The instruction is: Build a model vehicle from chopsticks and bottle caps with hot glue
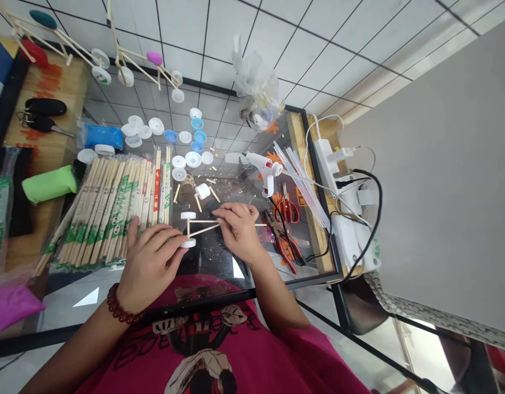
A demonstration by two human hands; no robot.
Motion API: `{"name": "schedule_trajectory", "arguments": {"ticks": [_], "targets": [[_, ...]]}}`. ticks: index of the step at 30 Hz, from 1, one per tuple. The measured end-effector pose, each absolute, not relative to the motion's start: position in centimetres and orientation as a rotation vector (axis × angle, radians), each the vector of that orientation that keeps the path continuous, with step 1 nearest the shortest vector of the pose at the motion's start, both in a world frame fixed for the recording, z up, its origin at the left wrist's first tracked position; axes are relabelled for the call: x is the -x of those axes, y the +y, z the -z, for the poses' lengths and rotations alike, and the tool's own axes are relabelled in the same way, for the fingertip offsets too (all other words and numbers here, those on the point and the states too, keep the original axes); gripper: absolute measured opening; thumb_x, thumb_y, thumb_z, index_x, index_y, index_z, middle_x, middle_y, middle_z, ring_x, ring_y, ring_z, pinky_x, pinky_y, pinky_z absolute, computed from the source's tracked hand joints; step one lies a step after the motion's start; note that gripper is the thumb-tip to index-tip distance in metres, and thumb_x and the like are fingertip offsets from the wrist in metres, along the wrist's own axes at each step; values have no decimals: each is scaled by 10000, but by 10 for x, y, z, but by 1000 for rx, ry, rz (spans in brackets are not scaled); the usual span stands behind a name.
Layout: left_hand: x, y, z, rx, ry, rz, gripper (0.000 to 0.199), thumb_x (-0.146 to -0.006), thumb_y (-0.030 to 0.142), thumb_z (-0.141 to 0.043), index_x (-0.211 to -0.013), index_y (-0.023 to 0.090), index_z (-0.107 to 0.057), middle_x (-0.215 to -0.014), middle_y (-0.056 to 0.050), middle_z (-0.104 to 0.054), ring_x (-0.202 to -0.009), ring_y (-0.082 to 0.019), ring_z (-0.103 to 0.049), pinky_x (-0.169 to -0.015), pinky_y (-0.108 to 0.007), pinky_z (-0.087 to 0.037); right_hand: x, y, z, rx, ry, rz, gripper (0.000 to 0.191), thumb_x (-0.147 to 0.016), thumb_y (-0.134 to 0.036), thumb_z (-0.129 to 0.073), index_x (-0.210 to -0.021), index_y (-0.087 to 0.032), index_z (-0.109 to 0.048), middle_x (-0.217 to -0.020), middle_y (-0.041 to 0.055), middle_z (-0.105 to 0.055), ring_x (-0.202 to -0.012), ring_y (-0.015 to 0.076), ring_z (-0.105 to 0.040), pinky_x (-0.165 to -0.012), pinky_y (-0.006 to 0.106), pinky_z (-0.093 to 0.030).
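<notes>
A small frame of wooden sticks point(204, 221) lies flat before me, with a white bottle cap at each end of its short crossbar. My left hand point(154, 257), with a beaded bracelet at the wrist, closes thumb and fingertips on the nearer white bottle cap point(188, 243). The farther white bottle cap point(188, 215) is untouched. My right hand point(238, 227) pinches the two long sticks where they come together; one stick end sticks out past its right side. Just beyond the frame, another white cap point(202, 191) rests among short cut stick pieces point(214, 193).
Wrapped chopsticks point(108, 213) lie at left, with loose caps point(193, 159) beyond them. A glue gun point(263, 167), glue sticks point(299, 180), scissors point(286, 208) and pliers point(282, 243) lie at right, near power strips point(330, 161). Two finished stick models point(141, 60) stand at the back.
</notes>
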State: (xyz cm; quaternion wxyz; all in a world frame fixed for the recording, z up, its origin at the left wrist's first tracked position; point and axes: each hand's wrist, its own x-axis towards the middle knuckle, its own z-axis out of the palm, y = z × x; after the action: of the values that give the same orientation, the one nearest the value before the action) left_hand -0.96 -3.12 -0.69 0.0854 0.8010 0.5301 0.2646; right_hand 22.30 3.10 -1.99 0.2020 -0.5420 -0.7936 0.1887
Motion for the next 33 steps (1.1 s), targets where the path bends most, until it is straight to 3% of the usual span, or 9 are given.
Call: {"name": "schedule_trajectory", "arguments": {"ticks": [3,10,14,17,20,24,33], "targets": [[9,-31,7,-2379,1588,-791,139,-921,167,-660,-984,265,-736,-1006,-29,-797,-1037,-276,-697,-1224,-641,-237,-233,29,18,1542,-2201,-515,178,-893,-220,-644,-1040,-281,-724,-1131,20,-710,-1112,233,-612,-1024,432,-275],[9,-31,6,-2425,1527,-833,168,-883,252,-749,-1044,263,-698,-982,-42,-782,-1018,-287,-708,-1237,-640,-233,-237,24,17,1528,-2251,-510,387,-813,-186,-618,-1181,-285,-686,-1216,52,-687,-1171,275,-578,-1041,467,-274],[8,-32,7,-2388,1604,-850,491,-852,344,-787,-1290,211,-609,-1181,-149,-720,-1124,-342,-678,-1216,-649,-285,-237,23,16,1492,-2268,-499,414,-793,-211,-633,-1200,-267,-682,-1235,64,-673,-1189,285,-567,-1035,476,-280],[7,-32,9,-2328,1607,-784,764,-860,366,-769,-1516,191,-419,-1386,-216,-623,-1299,-395,-588,-1225,-663,-260,-237,22,16,1445,-2286,-483,404,-806,-232,-643,-1203,-282,-692,-1265,62,-664,-1221,290,-553,-1038,475,-282],[5,-30,11,-2255,1623,-735,879,-879,347,-742,-1606,212,-267,-1499,-220,-545,-1411,-409,-496,-1240,-665,-226,-235,21,16,1383,-2335,-463,291,-870,-249,-627,-1138,-306,-723,-1246,42,-678,-1225,270,-551,-1053,469,-270],[5,-27,14,-2219,1636,-669,895,-890,333,-719,-1625,239,-217,-1514,-195,-544,-1446,-409,-462,-1249,-673,-180,-231,18,17,1347,-2360,-444,206,-932,-266,-618,-1096,-295,-739,-1160,39,-706,-1165,241,-575,-1041,459,-261],[3,-23,10,-2194,1639,-535,776,-913,322,-663,-1580,218,-281,-1502,-178,-569,-1456,-387,-453,-1257,-668,-86,-227,19,22,1245,-2401,-332,154,-972,-201,-623,-993,-285,-751,-1054,19,-709,-1072,204,-588,-1000,439,-257]]}}
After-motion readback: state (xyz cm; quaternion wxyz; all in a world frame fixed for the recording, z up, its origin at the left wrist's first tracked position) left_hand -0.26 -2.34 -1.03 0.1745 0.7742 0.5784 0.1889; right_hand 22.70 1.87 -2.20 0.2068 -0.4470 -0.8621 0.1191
